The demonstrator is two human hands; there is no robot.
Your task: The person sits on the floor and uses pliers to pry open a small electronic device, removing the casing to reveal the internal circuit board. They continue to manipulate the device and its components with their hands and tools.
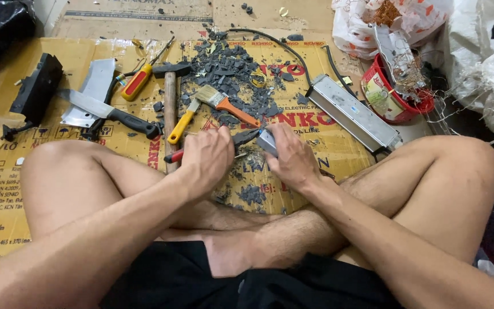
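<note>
Two hands working above a cardboard sheet (327,123).
Your left hand (207,157) grips red-handled pliers (212,146); your right hand (293,157) clasps a small grey block (266,141).

Place: an improvised scrap-dismantling workspace on a floor, not a fitted workshop.
Work surface: flattened cardboard (41,189) served as the bench, and a person sat cross-legged on it.
Tools: a hammer (170,91), a cleaver (95,86), a knife (107,111), a screwdriver (138,81) and a paintbrush (224,103) lay loose.
Waste: dark broken fragments (230,66) were heaped there.
Salvage: a red basket (398,94) held tangled wire beside stuffed sacks (487,63).
</note>
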